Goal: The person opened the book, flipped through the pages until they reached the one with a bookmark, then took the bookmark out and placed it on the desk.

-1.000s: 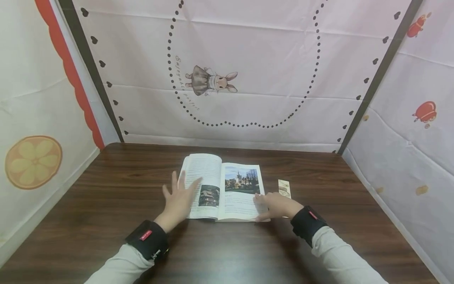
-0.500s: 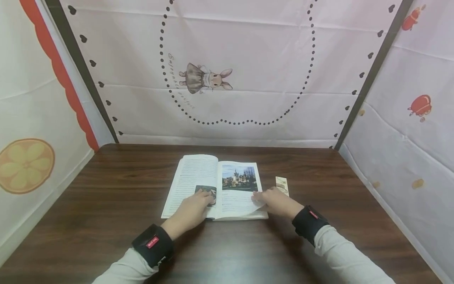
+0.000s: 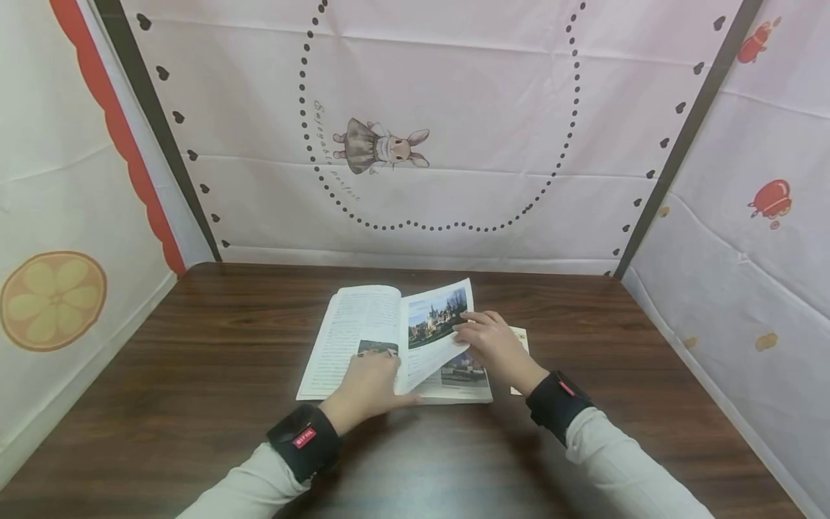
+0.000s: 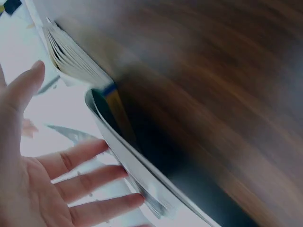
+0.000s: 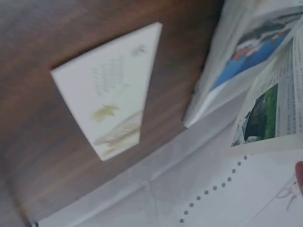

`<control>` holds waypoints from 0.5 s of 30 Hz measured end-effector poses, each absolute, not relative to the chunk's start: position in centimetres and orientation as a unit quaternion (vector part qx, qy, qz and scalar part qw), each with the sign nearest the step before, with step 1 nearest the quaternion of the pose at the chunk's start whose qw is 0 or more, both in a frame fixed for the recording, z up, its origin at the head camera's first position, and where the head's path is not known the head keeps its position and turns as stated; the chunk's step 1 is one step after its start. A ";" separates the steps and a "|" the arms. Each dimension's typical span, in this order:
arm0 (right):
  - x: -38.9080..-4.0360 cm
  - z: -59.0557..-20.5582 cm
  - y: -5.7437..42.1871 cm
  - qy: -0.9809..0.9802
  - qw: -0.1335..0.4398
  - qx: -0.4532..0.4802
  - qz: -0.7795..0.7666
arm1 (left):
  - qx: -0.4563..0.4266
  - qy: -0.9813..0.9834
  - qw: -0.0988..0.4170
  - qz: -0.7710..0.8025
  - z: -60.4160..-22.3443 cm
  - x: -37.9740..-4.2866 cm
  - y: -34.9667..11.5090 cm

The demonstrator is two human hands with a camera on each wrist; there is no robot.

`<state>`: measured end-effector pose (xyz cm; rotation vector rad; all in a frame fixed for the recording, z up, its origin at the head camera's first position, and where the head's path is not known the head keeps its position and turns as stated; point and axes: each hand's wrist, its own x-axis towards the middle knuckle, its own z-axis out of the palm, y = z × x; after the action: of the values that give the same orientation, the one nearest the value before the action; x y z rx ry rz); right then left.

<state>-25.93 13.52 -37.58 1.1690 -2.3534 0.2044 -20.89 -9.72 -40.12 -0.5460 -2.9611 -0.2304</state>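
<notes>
An open book (image 3: 353, 313) lies on the table, its left side flat. My right hand (image 3: 498, 347) pinches the outer edge of a right-hand page (image 3: 421, 362), which is raised and slanted, baring part of another picture beneath. Across the lower left page, by the spine, rests my left hand (image 3: 368, 382), thumb stretched to the right. The left wrist view shows that hand's fingers (image 4: 87, 182) spread against the pages. In the right wrist view the lifted page (image 5: 289, 104) hangs at the right, with only a fingertip (image 5: 299, 175) showing.
A pale printed card (image 5: 104, 90) lies on the dark wooden table (image 3: 214, 375), right of the book and partly behind my right hand in the head view. Printed cloth walls (image 3: 493, 130) enclose the table at the back and both sides.
My left hand has moved from the left page's outer side onto the page near the spine. My right hand has lifted the right page's edge up and away from the book.
</notes>
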 end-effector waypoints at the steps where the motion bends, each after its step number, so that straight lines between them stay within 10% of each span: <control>1: -25.9 -37.4 13.4 -0.860 0.260 0.433 0.072 | -0.176 -0.980 0.062 -0.068 -40.1 -20.9 -9.4; 15: -25.8 -37.4 13.3 -0.853 0.312 0.400 0.125 | -0.159 -0.981 0.112 -0.024 -40.4 -20.8 -7.5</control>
<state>-25.75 13.28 -37.40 1.0566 -2.2499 0.3290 -20.79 -7.53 -40.36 -0.4663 -2.8788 -0.0692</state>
